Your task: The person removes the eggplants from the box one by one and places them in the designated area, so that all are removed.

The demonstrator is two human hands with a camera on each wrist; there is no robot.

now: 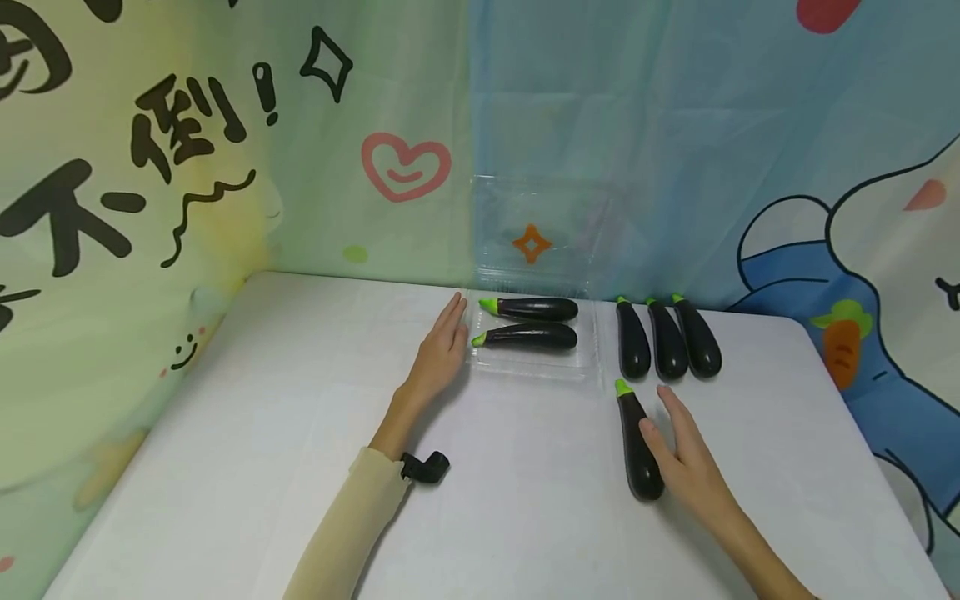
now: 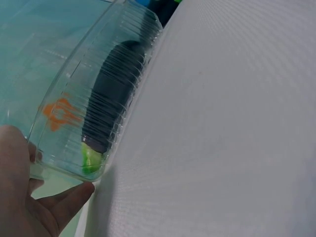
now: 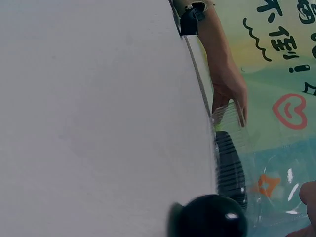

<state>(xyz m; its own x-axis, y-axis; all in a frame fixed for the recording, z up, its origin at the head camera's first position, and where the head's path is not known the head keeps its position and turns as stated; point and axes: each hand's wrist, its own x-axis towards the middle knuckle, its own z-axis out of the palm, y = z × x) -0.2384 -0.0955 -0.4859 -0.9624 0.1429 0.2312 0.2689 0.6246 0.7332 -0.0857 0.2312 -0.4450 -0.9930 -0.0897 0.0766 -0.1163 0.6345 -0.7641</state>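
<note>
Two dark eggplants with green stems, one of them the nearer eggplant [image 1: 525,337], lie in a clear plastic box [image 1: 536,363] whose lid stands raised behind it. My left hand [image 1: 442,350] rests against the box's left end with its fingers straight; in the left wrist view its fingers [image 2: 69,205] are at the box's corner. On the table, a loose eggplant [image 1: 637,454] lies beside my right hand [image 1: 690,467]. The right thumb is at that eggplant's side and the other fingers stretch forward. In the right wrist view its rounded end [image 3: 212,217] looms close.
Three more eggplants [image 1: 669,342] lie side by side right of the box, near the back edge of the white table [image 1: 315,417]. A printed cloth backdrop [image 1: 675,125] hangs behind. A black wrist strap [image 1: 426,468] is on the left wrist.
</note>
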